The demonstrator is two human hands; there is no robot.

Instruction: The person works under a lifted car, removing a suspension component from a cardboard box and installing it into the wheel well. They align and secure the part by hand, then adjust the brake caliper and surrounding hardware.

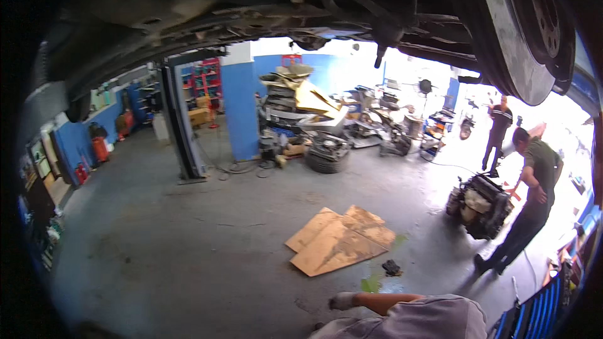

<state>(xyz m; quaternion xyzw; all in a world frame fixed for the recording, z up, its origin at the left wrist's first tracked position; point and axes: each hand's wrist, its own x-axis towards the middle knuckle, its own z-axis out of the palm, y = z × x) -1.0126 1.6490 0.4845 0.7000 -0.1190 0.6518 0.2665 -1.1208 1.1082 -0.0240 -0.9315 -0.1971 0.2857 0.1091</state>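
My right hand (342, 301), in a greyish glove, reaches in from the lower edge, with a bare forearm and a grey sleeve (433, 317) behind it. Its fingers are small and blurred, so I cannot make out whether they hold anything. A small dark shape by grey cloth below it is too unclear to name. My left hand does not show. Beyond the right hand, flattened cardboard sheets (342, 242) lie overlapping on the floor. A crumpled black cloth-like thing (391, 268) lies to their right, near green wet patches (370, 284).
Overhead hangs a raised car's underside (251, 19), with a wheel (534, 31) at upper right. A lift post (179, 119) and a blue pillar (240, 107) stand behind. At right, one person (534, 182) stands by an engine (480, 204); another person (499, 129) is farther back. Car parts (326, 144) lie piled.
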